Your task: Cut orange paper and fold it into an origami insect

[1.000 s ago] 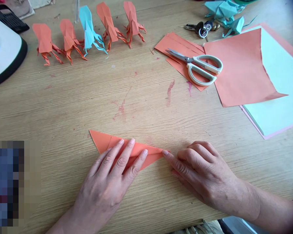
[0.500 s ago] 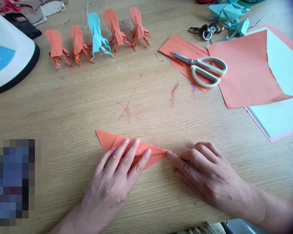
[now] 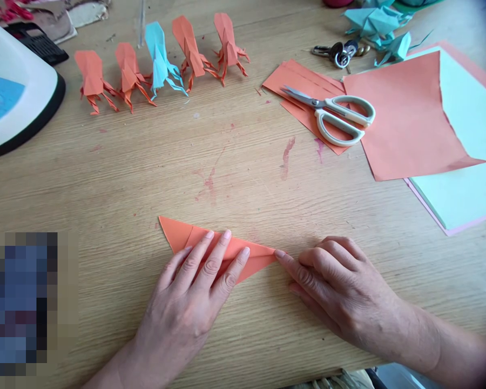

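Along the left edge of the table (image 3: 125,167), one white appliance (image 3: 12,59) shows only in part. Toward the far edge, five folded paper figures (image 3: 91,73), four orange and one blue in the middle, stand on their legs, apparently in a row for display. Nearer the near edge, midway across, lies one folded orange paper (image 3: 178,233); the left hand (image 3: 190,297) lies over it, fingers slightly apart, seemingly so it cannot slide. The right hand (image 3: 348,292) has its index fingertip at the paper's right tip, likely to press it flat; its other fingers curl, and whether they close on anything I cannot tell. Toward the far right corner, one pair of scissors (image 3: 316,102) rests on cut orange pieces (image 3: 279,81), one orange sheet (image 3: 400,113) overlaps pale green paper (image 3: 470,189), and keys (image 3: 342,56) lie near at least two teal figures (image 3: 372,24).
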{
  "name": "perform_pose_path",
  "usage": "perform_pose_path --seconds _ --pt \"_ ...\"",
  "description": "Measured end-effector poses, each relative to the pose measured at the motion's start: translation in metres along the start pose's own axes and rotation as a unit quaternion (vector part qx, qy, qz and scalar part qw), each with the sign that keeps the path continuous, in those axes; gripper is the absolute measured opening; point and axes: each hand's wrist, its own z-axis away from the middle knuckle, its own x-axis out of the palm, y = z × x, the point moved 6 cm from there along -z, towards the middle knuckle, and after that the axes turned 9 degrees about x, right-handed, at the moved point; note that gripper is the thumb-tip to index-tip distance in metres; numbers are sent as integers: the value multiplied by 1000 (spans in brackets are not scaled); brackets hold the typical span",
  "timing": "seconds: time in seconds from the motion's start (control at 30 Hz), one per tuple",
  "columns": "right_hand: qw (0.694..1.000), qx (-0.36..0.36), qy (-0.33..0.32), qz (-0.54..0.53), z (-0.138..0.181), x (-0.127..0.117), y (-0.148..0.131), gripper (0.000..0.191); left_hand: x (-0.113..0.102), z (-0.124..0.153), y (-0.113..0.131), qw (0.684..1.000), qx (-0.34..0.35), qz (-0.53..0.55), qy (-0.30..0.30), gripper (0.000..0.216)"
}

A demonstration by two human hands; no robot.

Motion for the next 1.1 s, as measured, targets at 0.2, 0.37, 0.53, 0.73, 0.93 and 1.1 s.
perform_pose_path --seconds 0.2,0.37,0.53,0.73,0.93,1.1 --pt "1000 -3 14 11 0 0 -1 28 0 -1 1 1000 -5 -4 -6 51" --pt "999 -30 -7 18 1 2 -8 30 0 -1 1 1000 -12 -10 -10 51" --pt "999 -32 9 24 -1 -1 -13 34 1 -1 1 1000 -14 -11 -15 52" --pt "999 -19 18 42 -2 -2 -18 36 1 -1 2 1000 -15 -9 -9 51" --pt "999 -39 15 31 -1 0 -24 34 1 -1 2 1000 -19 0 -12 52" --pt "999 -40 14 24 0 0 -19 38 0 -1 2 1000 -24 1 -12 51"
